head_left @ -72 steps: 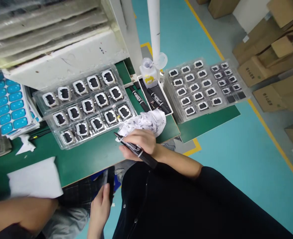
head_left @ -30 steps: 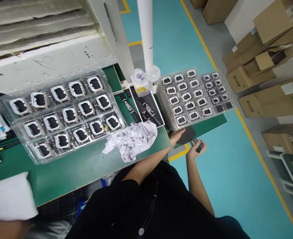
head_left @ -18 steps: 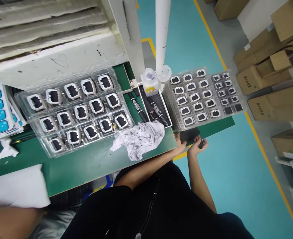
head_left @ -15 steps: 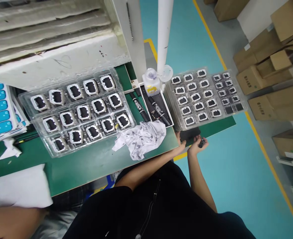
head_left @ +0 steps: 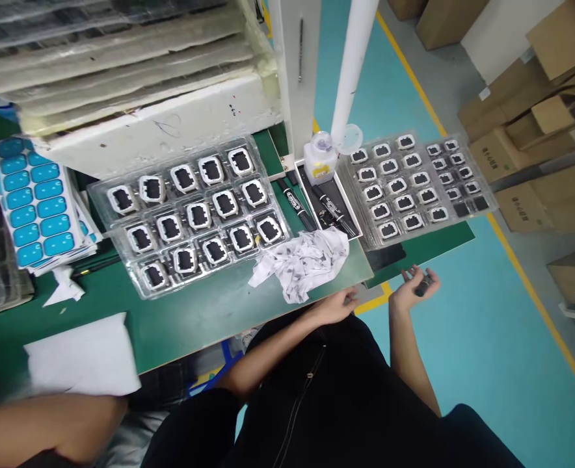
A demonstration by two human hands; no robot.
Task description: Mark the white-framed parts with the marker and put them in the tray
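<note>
My right hand (head_left: 408,290) is raised over the floor, to the right of the bench, and wrapped round a black marker pen (head_left: 422,286), seen nearly end-on. My left hand (head_left: 336,307) hovers at the bench's front edge, fingers loosely bent with nothing visible in them. Beyond both hands, a flat dark pad (head_left: 386,256) lies on the green side board (head_left: 434,246), partly under a clear tray (head_left: 382,240) of white-rimmed frames. A crumpled spotted cloth (head_left: 311,263) lies near my left hand.
A larger tray of frames (head_left: 197,263) covers the bench middle. Behind the cloth, a small box (head_left: 356,221) holds markers and a white bottle (head_left: 320,159). A white post (head_left: 297,78) stands behind. Blue sticker sheets (head_left: 34,201) lie left; another person's arm (head_left: 48,426) reaches in lower left.
Both hands have drawn away from the dark pad, which stays on the side board. My left hand moved back toward my body; my right moved right with the marker. The view shifted left.
</note>
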